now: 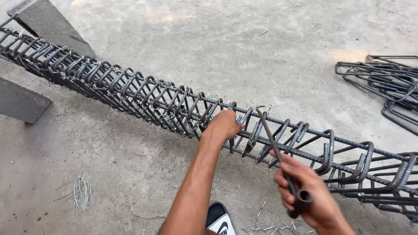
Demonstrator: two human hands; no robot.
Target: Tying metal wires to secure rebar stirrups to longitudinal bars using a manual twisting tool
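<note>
Tying stirrups onto a rebar cage point(174, 102) running from upper left to lower right across the frame. Left hand point(223, 125) gripping the cage at centre, fingers curled around a ribbed stirrup. Right hand point(305, 189) at lower right, fingers wrapped tight around a hooked tying tool point(278, 154), tip hovering just above the top bar. Probably calling next for catching a wire loop. Loose stirrups point(383, 85) lying upper right; wire bundle point(82, 191) lower left on rough concrete floor point(244, 48).
</note>
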